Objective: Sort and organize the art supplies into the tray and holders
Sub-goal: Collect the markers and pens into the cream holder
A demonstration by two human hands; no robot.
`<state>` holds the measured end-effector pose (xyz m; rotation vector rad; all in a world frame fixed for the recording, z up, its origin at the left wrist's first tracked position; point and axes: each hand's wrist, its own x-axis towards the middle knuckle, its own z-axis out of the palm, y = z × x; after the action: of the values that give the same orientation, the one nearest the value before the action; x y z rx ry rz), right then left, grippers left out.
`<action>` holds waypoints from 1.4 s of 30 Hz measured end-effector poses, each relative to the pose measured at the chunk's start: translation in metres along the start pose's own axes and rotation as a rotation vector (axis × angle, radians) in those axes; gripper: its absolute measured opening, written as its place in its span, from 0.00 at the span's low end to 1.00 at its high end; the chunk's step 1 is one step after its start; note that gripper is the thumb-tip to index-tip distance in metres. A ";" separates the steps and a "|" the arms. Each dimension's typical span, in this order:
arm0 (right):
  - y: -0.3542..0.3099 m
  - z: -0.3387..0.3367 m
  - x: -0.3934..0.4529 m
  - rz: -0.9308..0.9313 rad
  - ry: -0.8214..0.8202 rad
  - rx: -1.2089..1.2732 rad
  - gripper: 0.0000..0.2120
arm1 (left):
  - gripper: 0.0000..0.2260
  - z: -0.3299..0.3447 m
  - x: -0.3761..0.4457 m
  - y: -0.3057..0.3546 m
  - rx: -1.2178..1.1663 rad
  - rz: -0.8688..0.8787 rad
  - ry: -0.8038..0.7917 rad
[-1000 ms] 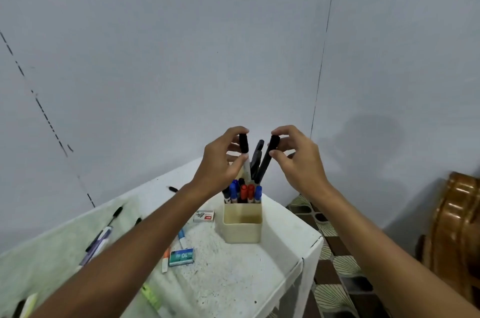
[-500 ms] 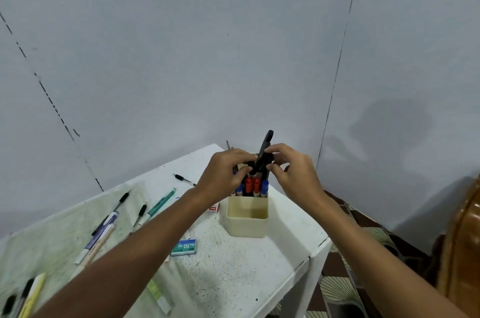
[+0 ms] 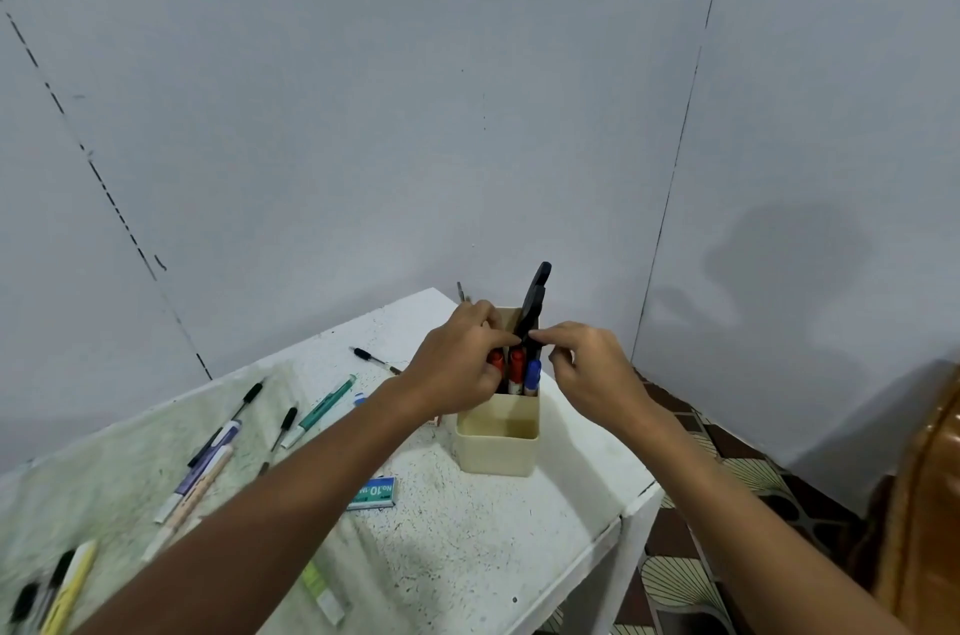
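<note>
A cream two-compartment holder (image 3: 497, 450) stands near the right end of the white table (image 3: 467, 541). Its far compartment holds red markers (image 3: 515, 365), a blue marker (image 3: 532, 373) and taller black markers (image 3: 538, 290); the near compartment looks empty. My left hand (image 3: 460, 367) and my right hand (image 3: 589, 372) meet over the far compartment. The fingertips of both pinch black markers at the level of the other caps. The left fingers hide part of the markers behind them.
Loose pens (image 3: 283, 426), a teal highlighter (image 3: 327, 403), a staple box (image 3: 374, 492), a green highlighter (image 3: 323, 589) and a yellow highlighter (image 3: 67, 587) lie left of the holder. The table edge drops off just right of it. Brown wooden furniture (image 3: 924, 504) stands far right.
Both hands came down and together, lowering the black markers they held from above the holder into its far compartment. The view tilted slightly, showing more of the table's left side.
</note>
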<state>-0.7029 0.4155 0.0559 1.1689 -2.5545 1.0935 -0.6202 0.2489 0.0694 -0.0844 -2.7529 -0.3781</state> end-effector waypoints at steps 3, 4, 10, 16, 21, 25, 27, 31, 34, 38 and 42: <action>0.006 0.005 -0.001 0.023 -0.018 0.011 0.24 | 0.22 0.002 -0.001 0.003 0.036 -0.008 -0.005; 0.007 0.006 -0.002 0.031 -0.022 0.015 0.24 | 0.21 0.002 -0.001 0.005 0.034 -0.011 0.003; 0.009 0.011 -0.006 0.066 -0.039 0.066 0.27 | 0.19 0.003 0.000 0.006 -0.003 -0.045 0.016; 0.008 0.013 -0.007 0.080 -0.061 0.078 0.28 | 0.18 0.002 -0.002 0.007 -0.038 -0.067 0.011; -0.001 0.007 -0.011 0.070 -0.005 0.091 0.27 | 0.18 -0.001 -0.008 0.004 -0.088 -0.058 0.012; -0.020 0.002 -0.013 -0.012 0.166 0.118 0.22 | 0.16 -0.011 -0.021 -0.006 -0.158 -0.071 0.088; -0.035 0.003 -0.013 -0.085 0.206 0.130 0.18 | 0.14 -0.018 -0.033 -0.017 -0.184 -0.106 0.119; -0.071 0.025 -0.015 -0.211 0.191 0.232 0.14 | 0.12 -0.033 -0.070 -0.047 -0.190 -0.250 0.164; -0.094 0.054 -0.017 -0.269 0.104 0.276 0.14 | 0.11 -0.033 -0.108 -0.069 -0.166 -0.359 0.120; -0.109 0.105 -0.018 -0.238 -0.115 0.197 0.14 | 0.16 -0.022 -0.164 -0.087 -0.092 -0.495 -0.048; -0.100 0.157 -0.023 -0.144 -0.390 0.002 0.16 | 0.29 -0.004 -0.218 -0.102 0.013 -0.467 -0.129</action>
<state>-0.5898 0.2816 -0.0107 1.6817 -2.6816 0.9108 -0.4260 0.1475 -0.0309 0.5650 -2.8830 -0.4879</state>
